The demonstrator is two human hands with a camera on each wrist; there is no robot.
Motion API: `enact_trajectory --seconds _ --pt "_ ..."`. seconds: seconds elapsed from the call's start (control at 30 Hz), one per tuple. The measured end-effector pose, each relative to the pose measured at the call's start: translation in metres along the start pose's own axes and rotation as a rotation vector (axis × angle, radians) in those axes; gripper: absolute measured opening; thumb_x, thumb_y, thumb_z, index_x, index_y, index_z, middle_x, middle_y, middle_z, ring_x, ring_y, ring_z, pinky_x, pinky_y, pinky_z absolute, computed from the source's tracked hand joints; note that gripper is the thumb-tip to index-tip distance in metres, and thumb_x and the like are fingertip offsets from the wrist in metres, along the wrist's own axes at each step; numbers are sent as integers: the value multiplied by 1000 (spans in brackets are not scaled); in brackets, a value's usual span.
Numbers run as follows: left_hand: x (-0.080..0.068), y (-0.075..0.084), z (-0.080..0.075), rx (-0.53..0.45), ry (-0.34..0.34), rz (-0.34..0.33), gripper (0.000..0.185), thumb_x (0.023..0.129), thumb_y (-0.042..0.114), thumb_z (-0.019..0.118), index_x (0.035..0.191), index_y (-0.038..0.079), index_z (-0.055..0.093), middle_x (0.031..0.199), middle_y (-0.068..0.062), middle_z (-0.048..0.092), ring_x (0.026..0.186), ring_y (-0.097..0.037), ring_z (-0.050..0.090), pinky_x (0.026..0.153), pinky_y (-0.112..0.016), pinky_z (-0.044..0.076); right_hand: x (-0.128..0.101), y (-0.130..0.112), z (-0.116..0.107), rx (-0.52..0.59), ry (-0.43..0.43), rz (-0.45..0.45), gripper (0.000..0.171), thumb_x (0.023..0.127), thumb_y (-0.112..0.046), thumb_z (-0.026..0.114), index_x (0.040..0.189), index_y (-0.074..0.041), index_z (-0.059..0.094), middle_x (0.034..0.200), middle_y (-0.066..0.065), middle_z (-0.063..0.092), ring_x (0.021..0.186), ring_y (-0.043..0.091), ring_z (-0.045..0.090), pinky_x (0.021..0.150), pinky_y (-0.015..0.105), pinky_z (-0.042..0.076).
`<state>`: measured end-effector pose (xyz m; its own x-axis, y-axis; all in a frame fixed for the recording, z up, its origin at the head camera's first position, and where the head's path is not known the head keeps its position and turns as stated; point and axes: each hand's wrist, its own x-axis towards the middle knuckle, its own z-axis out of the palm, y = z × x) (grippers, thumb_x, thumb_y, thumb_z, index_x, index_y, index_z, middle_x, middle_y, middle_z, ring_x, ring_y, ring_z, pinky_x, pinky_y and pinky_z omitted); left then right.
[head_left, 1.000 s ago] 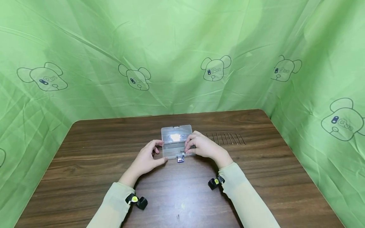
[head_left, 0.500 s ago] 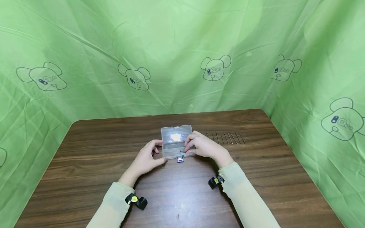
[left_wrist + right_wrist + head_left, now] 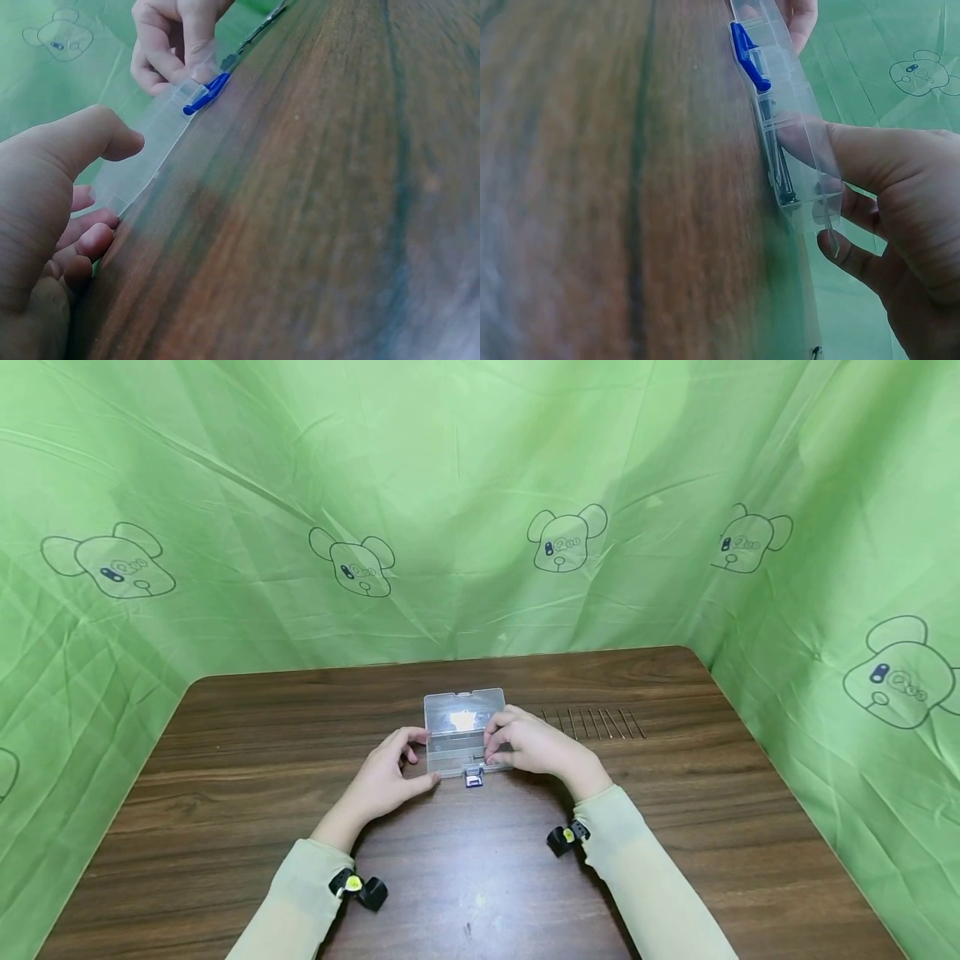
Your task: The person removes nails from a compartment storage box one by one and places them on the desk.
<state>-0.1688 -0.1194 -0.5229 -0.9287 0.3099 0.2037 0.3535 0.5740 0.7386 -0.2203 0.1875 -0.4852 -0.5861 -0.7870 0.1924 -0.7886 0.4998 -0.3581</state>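
Observation:
A clear plastic box (image 3: 453, 763) lies on the table with its hinged lid (image 3: 450, 714) raised at the back and a blue latch (image 3: 474, 778) at the front. My left hand (image 3: 386, 781) holds the box's left end, thumb at the front corner and fingers by the side. Inside the right part, my right hand (image 3: 528, 745) has thumb and fingertips curled at a thin metal nail. Through the clear wall in the right wrist view, dark nails (image 3: 784, 176) lie in a compartment beside the thumb. The fingertips' exact contact is partly hidden.
To the right of the box, several thin nails (image 3: 600, 724) lie in a spaced row on the brown wooden table (image 3: 285, 718). Green cloth (image 3: 450, 485) with mouse drawings hangs behind and at the sides. Each wrist carries a black camera.
The right fingertips have shifted very slightly inside the box. Left hand, box and the row of nails stay in place.

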Motion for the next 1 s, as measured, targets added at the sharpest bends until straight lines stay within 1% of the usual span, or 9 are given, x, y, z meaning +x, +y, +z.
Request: enact_trajectory --seconds 0.17,0.3,0.43,0.57,0.77,1.0 --pt "-1 0 1 10 0 -3 66 87 24 94 143 14 62 130 -1 67 97 -15 59 81 -31 48 -1 -1 -3 -8 -9 -20 8 97 -20 85 95 -12 85 111 -2 69 112 20 63 107 39 50" --pt "-1 0 0 10 -4 -8 66 87 25 94 143 14 62 130 -1 67 97 -15 59 81 -31 48 -3 -1 -8 -29 -18 -37 7 94 -17 87 97 -11 87 109 -1 71 109 21 67 106 40 53" --pt "-1 0 0 7 -4 -7 66 86 25 94 144 15 62 130 -1 67 97 -15 59 81 -31 48 -3 -1 -11 -36 -33 -30 5 92 -14 88 97 -11 88 109 0 72 108 21 68 105 40 53" --pt "0 -1 1 6 0 -1 66 86 25 94 143 16 63 130 0 67 97 -14 59 80 -30 48 -3 1 -9 -19 -30 -11 5 92 -15 89 95 -11 87 109 -1 71 109 20 67 105 39 53" --pt "0 -2 1 4 5 10 65 86 25 94 143 16 64 130 0 67 97 -14 60 81 -32 48 -3 -2 -12 -4 -50 13 7 95 -17 86 93 -10 84 112 1 70 113 22 65 107 40 52" --pt "0 -5 2 10 6 14 66 86 27 95 143 16 63 131 1 67 97 -13 59 81 -31 48 -5 -2 -11 9 -61 19 7 98 -17 84 94 -11 83 113 0 68 113 20 63 107 39 51"
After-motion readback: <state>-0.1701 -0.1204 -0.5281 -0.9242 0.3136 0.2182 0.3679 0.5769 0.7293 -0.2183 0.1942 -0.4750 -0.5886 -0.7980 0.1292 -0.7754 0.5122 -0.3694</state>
